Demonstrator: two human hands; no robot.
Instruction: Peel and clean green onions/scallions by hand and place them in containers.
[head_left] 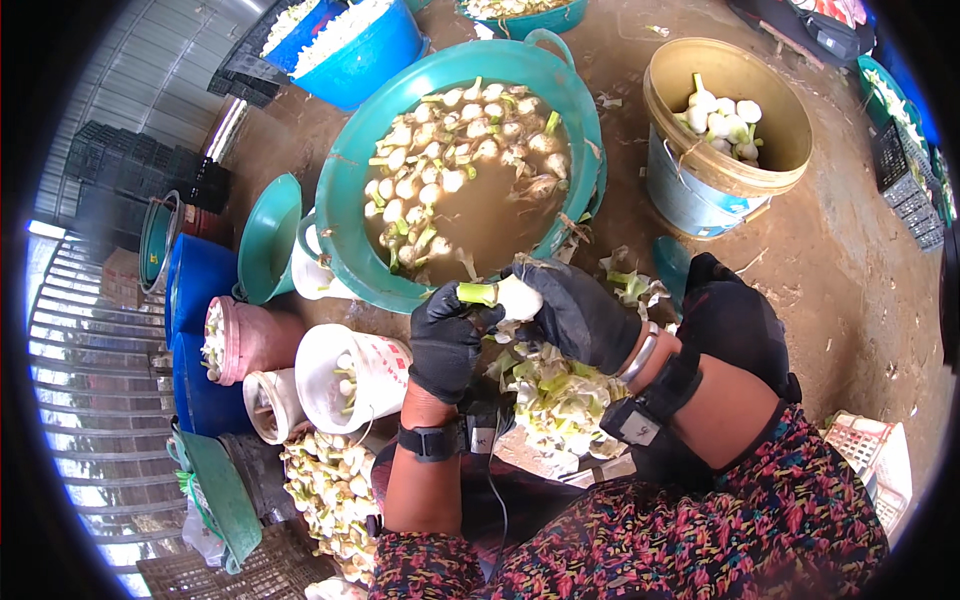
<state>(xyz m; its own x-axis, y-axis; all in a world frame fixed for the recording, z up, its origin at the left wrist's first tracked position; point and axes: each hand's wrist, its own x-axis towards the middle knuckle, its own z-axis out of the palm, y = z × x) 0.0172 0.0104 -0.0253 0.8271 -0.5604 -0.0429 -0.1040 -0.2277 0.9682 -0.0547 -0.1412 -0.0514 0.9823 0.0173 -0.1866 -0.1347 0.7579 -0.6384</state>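
Observation:
A white garlic bulb [520, 298] with a short green stem is held between my two black-gloved hands, near the front rim of a big green tub [345, 245]. My left hand [445, 345] is closed at the stem end, its fingertips partly hidden. From the other side my right hand [585, 315] grips the bulb, fingers wrapped around its back. Under my hands lies a heap of peeled garlic skins [560, 395]. Many garlic bulbs [430, 170] with cut stems float in the tub's brown water.
A tan-rimmed bucket [665, 180] at the right holds peeled bulbs. On the left stand a white bucket [325, 385], a pink bucket [265, 340] and a heap of garlic [330, 495]. Blue tubs [370, 65] filled with garlic are at the back. A white basket [870, 450] sits lower right.

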